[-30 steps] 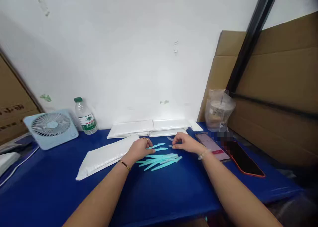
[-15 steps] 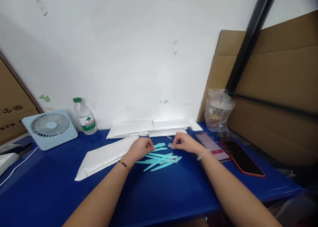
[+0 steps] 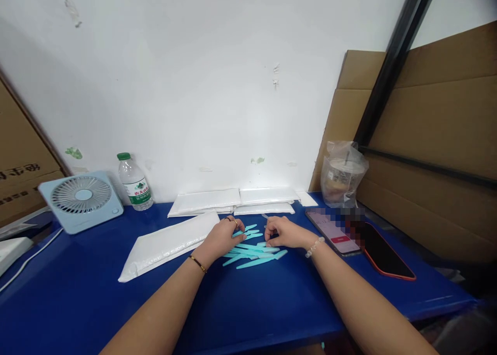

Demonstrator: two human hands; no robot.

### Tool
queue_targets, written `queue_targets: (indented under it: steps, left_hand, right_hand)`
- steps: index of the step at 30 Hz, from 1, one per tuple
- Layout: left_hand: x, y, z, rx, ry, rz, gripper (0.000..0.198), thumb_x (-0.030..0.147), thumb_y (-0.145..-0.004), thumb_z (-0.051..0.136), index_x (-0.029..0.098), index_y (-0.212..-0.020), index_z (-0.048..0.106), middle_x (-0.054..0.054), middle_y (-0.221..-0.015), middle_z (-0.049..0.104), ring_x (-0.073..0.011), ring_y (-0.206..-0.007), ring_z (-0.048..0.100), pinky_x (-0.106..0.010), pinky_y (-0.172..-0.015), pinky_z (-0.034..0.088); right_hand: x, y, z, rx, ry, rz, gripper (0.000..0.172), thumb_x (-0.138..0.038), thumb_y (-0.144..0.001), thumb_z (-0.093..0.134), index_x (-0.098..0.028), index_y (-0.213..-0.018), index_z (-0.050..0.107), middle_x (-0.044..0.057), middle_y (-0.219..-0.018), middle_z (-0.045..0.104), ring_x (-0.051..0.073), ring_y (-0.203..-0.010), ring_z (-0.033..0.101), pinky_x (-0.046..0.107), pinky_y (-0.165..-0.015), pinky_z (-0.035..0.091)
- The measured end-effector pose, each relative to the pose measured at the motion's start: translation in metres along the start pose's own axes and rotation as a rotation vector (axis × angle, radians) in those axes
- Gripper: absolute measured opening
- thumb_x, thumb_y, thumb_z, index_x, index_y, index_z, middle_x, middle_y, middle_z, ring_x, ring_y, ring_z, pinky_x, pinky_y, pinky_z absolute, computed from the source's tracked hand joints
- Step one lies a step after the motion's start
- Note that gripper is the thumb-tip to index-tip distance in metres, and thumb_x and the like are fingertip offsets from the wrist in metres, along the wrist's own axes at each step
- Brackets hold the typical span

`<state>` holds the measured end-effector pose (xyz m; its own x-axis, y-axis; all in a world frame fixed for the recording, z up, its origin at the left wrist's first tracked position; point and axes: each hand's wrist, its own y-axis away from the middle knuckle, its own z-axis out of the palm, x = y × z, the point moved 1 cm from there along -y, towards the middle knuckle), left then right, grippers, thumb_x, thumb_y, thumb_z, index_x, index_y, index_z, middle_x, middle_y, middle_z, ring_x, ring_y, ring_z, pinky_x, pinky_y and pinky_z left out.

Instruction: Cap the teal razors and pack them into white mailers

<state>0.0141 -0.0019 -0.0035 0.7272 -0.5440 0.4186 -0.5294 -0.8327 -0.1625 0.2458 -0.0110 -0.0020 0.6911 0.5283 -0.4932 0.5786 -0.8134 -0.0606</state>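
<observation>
A loose pile of teal eyebrow razors (image 3: 254, 262) lies on the blue table in front of me, blades and handles crossing. My left hand (image 3: 225, 237) is closed at the pile's upper left, its thumb and fingertips on the handles of the upper razors (image 3: 254, 235). From the other side my right hand (image 3: 286, 233) comes in with fingers bent and pinched, the tips at the razors' right ends. What is between those tips is too small to make out. Behind the right fingers a small clear strip (image 3: 265, 216) shows, partly covered.
A white padded envelope (image 3: 166, 246) lies left of the pile; more envelopes (image 3: 205, 198) are stacked by the wall. Two phones (image 3: 388, 251) lie at right, near a bagged drink cup (image 3: 344, 176). A blue fan (image 3: 83, 200) and water bottle (image 3: 135, 184) stand at left.
My right hand has moved down and slightly left, from the small clear pieces to the razors' ends. My left hand has shifted slightly right and down over the upper razors.
</observation>
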Motion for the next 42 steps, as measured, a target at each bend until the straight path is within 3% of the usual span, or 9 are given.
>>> queue_targets:
  steps: [4, 8, 14, 21, 24, 27, 32, 35, 42]
  left_hand:
    - [0.008, 0.001, -0.002, -0.068, 0.068, 0.049, 0.030, 0.047, -0.080, 0.048, 0.021, -0.083, 0.064, -0.003, -0.086, 0.061, -0.0165, -0.078, 0.055, -0.024, -0.065, 0.038]
    - [0.009, 0.000, -0.003, -0.115, 0.031, -0.006, 0.026, 0.041, -0.079, 0.049, 0.020, -0.076, 0.064, -0.001, -0.074, 0.063, -0.0145, -0.066, 0.053, -0.023, -0.055, 0.033]
    - [0.004, 0.002, -0.005, -0.161, 0.081, -0.055, 0.030, 0.047, -0.076, 0.052, 0.021, -0.081, 0.066, -0.001, -0.074, 0.064, -0.0133, -0.062, 0.052, -0.022, -0.052, 0.032]
    - [0.001, -0.001, -0.005, -0.095, 0.030, -0.055, 0.031, 0.043, -0.080, 0.047, 0.021, -0.072, 0.067, -0.001, -0.079, 0.066, -0.0146, -0.069, 0.056, -0.024, -0.057, 0.035]
    - [-0.004, -0.001, -0.009, -0.084, -0.003, -0.123, 0.028, 0.043, -0.079, 0.049, 0.022, -0.079, 0.067, -0.001, -0.076, 0.066, -0.0147, -0.067, 0.056, -0.024, -0.055, 0.035]
    - [-0.004, 0.000, -0.010, -0.039, -0.032, -0.095, 0.027, 0.044, -0.073, 0.057, 0.023, -0.088, 0.066, -0.001, -0.083, 0.064, -0.0161, -0.074, 0.057, -0.024, -0.059, 0.036]
    - [0.008, 0.001, -0.002, -0.062, -0.077, 0.052, 0.024, 0.045, -0.070, 0.062, 0.024, -0.081, 0.067, -0.001, -0.082, 0.063, -0.0172, -0.079, 0.057, -0.024, -0.064, 0.037]
    - [0.012, -0.001, 0.002, -0.089, -0.111, 0.044, 0.018, 0.039, -0.074, 0.059, 0.022, -0.074, 0.067, -0.001, -0.078, 0.064, -0.0163, -0.074, 0.057, -0.024, -0.062, 0.036]
    - [0.011, -0.001, -0.009, 0.006, -0.138, -0.038, 0.021, 0.033, -0.081, 0.049, 0.019, -0.074, 0.064, -0.004, -0.082, 0.066, -0.0164, -0.072, 0.058, -0.026, -0.062, 0.038]
  right_hand:
    - [0.001, -0.001, 0.000, 0.082, -0.025, 0.017, 0.017, -0.038, -0.071, 0.068, -0.021, -0.073, 0.067, 0.000, -0.081, 0.056, 0.015, -0.075, 0.051, 0.029, -0.076, 0.034]
    - [0.003, 0.001, -0.006, 0.151, -0.028, 0.019, 0.012, -0.031, -0.070, 0.070, -0.020, -0.070, 0.066, 0.000, -0.080, 0.058, 0.016, -0.079, 0.052, 0.028, -0.075, 0.035]
    - [0.010, 0.006, -0.016, 0.180, -0.116, 0.069, 0.013, -0.031, -0.071, 0.069, -0.018, -0.072, 0.065, 0.001, -0.080, 0.056, 0.014, -0.074, 0.053, 0.026, -0.068, 0.039]
    - [0.017, 0.003, -0.013, 0.191, -0.079, 0.084, 0.014, -0.032, -0.071, 0.068, -0.019, -0.071, 0.066, 0.001, -0.080, 0.056, 0.014, -0.073, 0.053, 0.025, -0.067, 0.039]
    - [0.025, 0.006, -0.018, 0.207, -0.015, 0.174, 0.018, -0.036, -0.069, 0.070, -0.019, -0.073, 0.067, 0.001, -0.078, 0.057, 0.015, -0.071, 0.052, 0.028, -0.071, 0.037]
    - [0.021, 0.008, -0.018, 0.219, 0.009, 0.150, 0.021, -0.040, -0.070, 0.069, -0.020, -0.077, 0.068, 0.001, -0.082, 0.057, 0.016, -0.074, 0.052, 0.030, -0.076, 0.036]
    - [0.004, 0.001, -0.002, 0.059, 0.024, -0.006, 0.021, -0.041, -0.069, 0.070, -0.022, -0.077, 0.067, 0.001, -0.084, 0.057, 0.019, -0.084, 0.052, 0.034, -0.083, 0.032]
    - [0.002, -0.001, 0.001, 0.009, 0.029, -0.020, 0.019, -0.040, -0.071, 0.070, -0.021, -0.074, 0.066, 0.000, -0.082, 0.056, 0.019, -0.086, 0.052, 0.035, -0.085, 0.030]
    - [0.008, 0.006, -0.015, 0.136, -0.061, 0.074, 0.016, -0.032, -0.070, 0.070, -0.018, -0.071, 0.063, 0.002, -0.083, 0.057, 0.017, -0.081, 0.053, 0.029, -0.076, 0.037]
